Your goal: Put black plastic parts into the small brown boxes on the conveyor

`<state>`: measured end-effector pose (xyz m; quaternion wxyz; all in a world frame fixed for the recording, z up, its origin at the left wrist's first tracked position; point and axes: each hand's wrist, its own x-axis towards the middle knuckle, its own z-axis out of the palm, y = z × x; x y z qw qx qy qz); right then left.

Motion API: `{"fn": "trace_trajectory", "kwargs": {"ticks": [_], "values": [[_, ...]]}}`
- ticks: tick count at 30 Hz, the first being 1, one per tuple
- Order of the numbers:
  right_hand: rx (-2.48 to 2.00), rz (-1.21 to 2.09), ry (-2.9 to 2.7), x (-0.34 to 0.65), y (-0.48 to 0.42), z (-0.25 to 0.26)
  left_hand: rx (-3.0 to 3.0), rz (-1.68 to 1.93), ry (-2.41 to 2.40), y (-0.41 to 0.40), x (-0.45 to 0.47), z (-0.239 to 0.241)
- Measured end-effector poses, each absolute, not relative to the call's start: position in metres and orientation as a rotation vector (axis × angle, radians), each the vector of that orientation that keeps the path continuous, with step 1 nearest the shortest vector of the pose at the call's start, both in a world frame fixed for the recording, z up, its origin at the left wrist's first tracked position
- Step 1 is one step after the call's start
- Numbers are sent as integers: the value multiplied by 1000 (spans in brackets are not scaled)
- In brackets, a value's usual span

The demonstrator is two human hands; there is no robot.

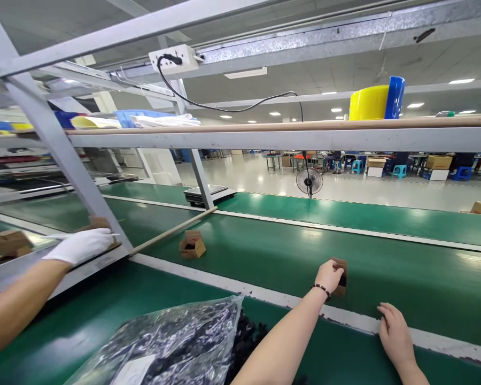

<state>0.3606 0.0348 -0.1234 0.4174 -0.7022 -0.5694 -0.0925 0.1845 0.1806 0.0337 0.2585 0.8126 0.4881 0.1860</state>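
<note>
My left hand (328, 277), with a dark beaded bracelet at the wrist, is closed at a small open cardboard box (340, 289) on the green belt. Its fingers curl over the box's near-left side, and what lies inside is mostly hidden. To the right, my right hand (396, 334) hovers over the white rail with fingers stretched out and nothing in them. Below my left forearm lies a clear plastic bag (176, 337) of small black parts; some loose black parts (246, 334) spill from its mouth.
Another small open cardboard box (192, 245) stands farther left on the belt. A co-worker's white-gloved hand (82, 246) holds a brown box at the left. A wooden stick (172, 231) crosses the belt beside a metal post. A scale (210, 195) and a fan (309, 182) stand beyond.
</note>
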Motion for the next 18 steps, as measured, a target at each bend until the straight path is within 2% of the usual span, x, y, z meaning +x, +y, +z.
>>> {"fn": "trace_trajectory", "kwargs": {"ticks": [4, 9, 14, 18], "values": [[-1726, -157, -1388, 361, 37, -119, 2307, 418, 1322, 178, 147, 32], [-1743, -51, -1337, 365, 35, -124, 2463, 130, 1247, 156, 98, 15], [-1765, 46, -1312, 366, 32, -123, 2545, -96, 1182, 130, 78, -5], [-1787, 109, -1291, 364, 28, -117, 2585, -175, 1131, 120, 62, -2]]}}
